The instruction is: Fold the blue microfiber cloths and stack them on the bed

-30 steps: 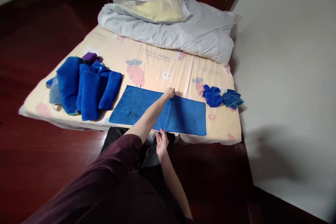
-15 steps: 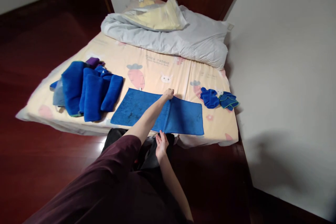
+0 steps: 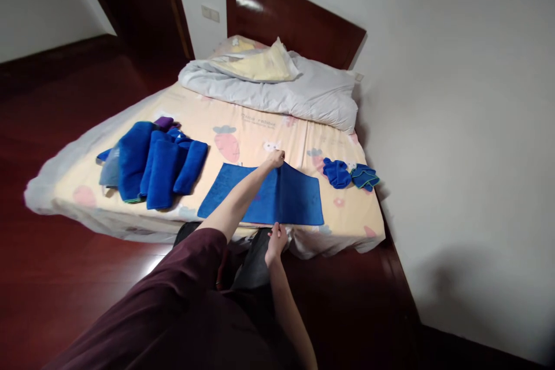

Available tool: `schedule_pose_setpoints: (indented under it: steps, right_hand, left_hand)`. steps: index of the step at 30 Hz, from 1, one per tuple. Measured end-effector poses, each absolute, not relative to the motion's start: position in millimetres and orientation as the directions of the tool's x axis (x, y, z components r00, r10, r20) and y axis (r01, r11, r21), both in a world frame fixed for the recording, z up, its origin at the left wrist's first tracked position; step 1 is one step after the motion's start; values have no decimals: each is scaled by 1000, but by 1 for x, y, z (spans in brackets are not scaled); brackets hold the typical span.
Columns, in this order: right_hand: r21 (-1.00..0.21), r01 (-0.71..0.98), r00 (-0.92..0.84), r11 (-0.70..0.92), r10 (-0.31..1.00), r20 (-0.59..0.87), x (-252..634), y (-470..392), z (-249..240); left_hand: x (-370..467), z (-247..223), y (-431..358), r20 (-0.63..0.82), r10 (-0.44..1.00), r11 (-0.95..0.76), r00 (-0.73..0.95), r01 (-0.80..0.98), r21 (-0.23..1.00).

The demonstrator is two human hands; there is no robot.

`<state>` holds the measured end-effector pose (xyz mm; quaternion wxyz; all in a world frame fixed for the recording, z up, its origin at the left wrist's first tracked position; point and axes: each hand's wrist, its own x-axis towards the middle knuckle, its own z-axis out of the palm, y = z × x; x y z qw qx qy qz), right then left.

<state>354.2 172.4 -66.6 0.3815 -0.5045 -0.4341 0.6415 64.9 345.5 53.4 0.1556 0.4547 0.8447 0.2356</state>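
Note:
A blue cloth [image 3: 301, 193] lies spread near the front edge of the bed, with a raised ridge across its middle. At the ridge's far end, my left hand [image 3: 276, 158] is closed on the cloth's edge. My right hand [image 3: 276, 240] pinches the near edge at the other end of the ridge. On the left lies a pile of folded blue cloths [image 3: 162, 170] with a purple piece [image 3: 165, 122] behind it. Two crumpled cloths, one blue [image 3: 337, 173] and one with green edging [image 3: 364, 176], rest to the right.
The bed [image 3: 255, 127] has a patterned yellow sheet. A white quilt [image 3: 321, 92] and a pale yellow pillow [image 3: 269, 65] lie towards the headboard [image 3: 290, 11]. A white wall [image 3: 455, 127] stands to the right.
The cloth's middle ridge stands higher, and its left and right edges have drawn inward. My right hand's fingers have closed at the near edge. The camera view has shifted, showing more headboard.

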Motion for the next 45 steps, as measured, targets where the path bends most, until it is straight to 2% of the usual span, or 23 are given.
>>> schedule_pose_setpoints:
  steps: [4, 8, 10, 12, 14, 17, 22, 26, 30, 36, 45]
  right_hand:
    - [-990, 32, -102, -138, 985, -141, 362, 195, -37]
    - [-1000, 16, -38, 4, 999, 3, 372, 233, 3]
    - [-997, -23, -28, 70, 997, 71, 378, 256, 30]
    - [-988, -58, -28, 145, 989, 147, 384, 281, 60]
    - [-972, -85, -52, 220, 973, 225, 389, 306, 91]
    - [-945, -155, -36, 289, 954, 298, 392, 340, 138]
    - [-895, -291, 18, 338, 937, 348, 391, 382, 200]
    - [-846, -376, -27, 377, 909, 417, 395, 400, 236]
    - [-825, -383, -65, 415, 879, 472, 405, 406, 262]
    - [-877, -316, -170, 362, 888, 428, 417, 397, 283]
    - [-903, -312, -246, 296, 893, 377, 430, 381, 289]
  left_hand:
    - [65, 89, 341, 1, 811, 471, -586, 654, 592]
    - [61, 132, 328, 76, 787, 421, -613, 622, 660]
    - [58, 155, 321, 133, 770, 302, -624, 539, 786]
    - [56, 177, 314, 181, 751, 105, -635, 387, 916]
    - [54, 198, 311, 219, 733, -71, -644, 247, 966]
    - [55, 229, 308, 292, 703, -228, -648, 184, 956]
    - [64, 280, 299, 469, 629, -392, -619, 268, 880]
    - [69, 310, 286, 558, 590, -434, -584, 353, 829]
    - [68, 326, 270, 613, 565, -433, -552, 434, 790]
    - [68, 332, 246, 644, 534, -381, -548, 524, 762]
    - [74, 328, 199, 571, 641, -389, -513, 424, 818]
